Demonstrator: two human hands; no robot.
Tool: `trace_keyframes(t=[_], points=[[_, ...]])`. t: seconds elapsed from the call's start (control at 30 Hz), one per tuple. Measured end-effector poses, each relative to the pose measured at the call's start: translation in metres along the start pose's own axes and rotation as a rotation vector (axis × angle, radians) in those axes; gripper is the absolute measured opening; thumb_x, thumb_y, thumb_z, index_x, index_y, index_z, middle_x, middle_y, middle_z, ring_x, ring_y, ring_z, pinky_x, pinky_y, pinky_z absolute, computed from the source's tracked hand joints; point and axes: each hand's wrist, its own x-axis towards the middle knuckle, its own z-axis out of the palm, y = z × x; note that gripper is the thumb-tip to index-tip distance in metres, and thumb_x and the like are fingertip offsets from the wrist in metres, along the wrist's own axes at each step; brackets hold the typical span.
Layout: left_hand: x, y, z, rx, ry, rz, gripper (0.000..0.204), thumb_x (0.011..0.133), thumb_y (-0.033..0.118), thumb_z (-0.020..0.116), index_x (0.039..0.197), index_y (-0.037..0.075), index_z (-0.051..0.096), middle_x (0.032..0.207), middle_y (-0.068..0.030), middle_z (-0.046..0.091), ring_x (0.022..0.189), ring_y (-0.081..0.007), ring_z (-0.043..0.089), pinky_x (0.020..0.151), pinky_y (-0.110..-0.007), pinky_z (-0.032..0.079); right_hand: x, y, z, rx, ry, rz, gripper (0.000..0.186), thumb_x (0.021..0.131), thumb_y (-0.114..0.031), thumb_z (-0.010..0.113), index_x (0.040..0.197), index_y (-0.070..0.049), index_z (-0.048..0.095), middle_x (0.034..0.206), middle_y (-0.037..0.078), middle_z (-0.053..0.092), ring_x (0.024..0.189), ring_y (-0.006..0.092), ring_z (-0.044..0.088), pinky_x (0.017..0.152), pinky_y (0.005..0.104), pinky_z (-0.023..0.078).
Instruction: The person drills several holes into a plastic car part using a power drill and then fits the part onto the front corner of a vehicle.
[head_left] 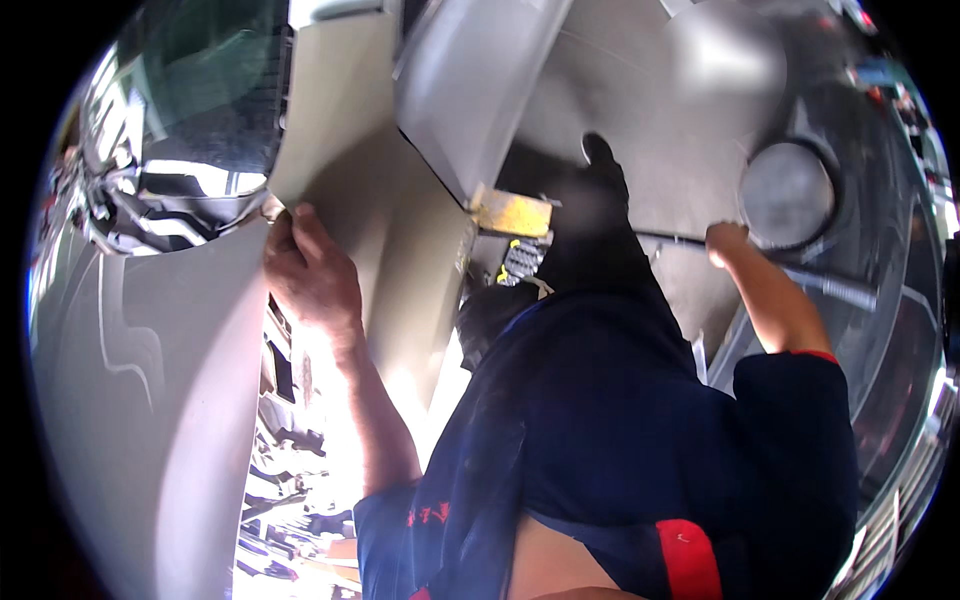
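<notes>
On the left, my left hand (312, 268) is closed at the edge of a light grey car hood (185, 330), near its corner by the windshield (205, 110). Its fingertips are partly hidden there. A gap under the hood's edge shows engine bay parts (282, 420). Beside that hand runs the car's grey fender (390, 235). Out to the right, my right hand (727, 243) is wrapped round a long dark bar (668, 238). A thicker grey end (845, 288) of the bar shows beyond my forearm.
An open car door (480, 85) stands ahead of me. A yellow block (515, 212) and a dark ribbed piece (522, 260) lie low beside my leg (600, 220). To the right, a round grey lid (788, 195) stands over the grey floor (650, 110).
</notes>
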Motion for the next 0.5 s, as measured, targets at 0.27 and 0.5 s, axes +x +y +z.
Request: trace_keyframes(t=[0.27, 0.5], points=[[-0.016, -0.023, 0.000, 0.371, 0.229, 0.064, 0.046, 0.102, 0.039, 0.061, 0.117, -0.004, 0.069, 0.106, -0.0224, 0.073, 0.100, -0.0341, 0.068, 0.092, -0.036, 0.052, -0.020, -0.113, -0.257, 0.886, 0.425, -1.528, 0.025, 0.096, -0.024, 0.070, 0.109, -0.002, 0.071, 0.097, 0.016, 0.073, 0.085, 0.0301, 0.073, 0.076, 0.0391, 0.057], [-0.015, 0.020, -0.002, 0.280, 0.058, -0.290, 0.062, 0.106, 0.048, 0.052, 0.128, -0.008, 0.064, 0.121, -0.0218, 0.070, 0.110, -0.0303, 0.065, 0.102, -0.040, 0.048, -0.085, -0.200, -0.298, 1.001, 0.637, -1.863, 0.037, 0.091, -0.024, 0.075, 0.118, 0.001, 0.067, 0.101, 0.016, 0.073, 0.080, 0.0280, 0.073, 0.073, 0.0394, 0.057]])
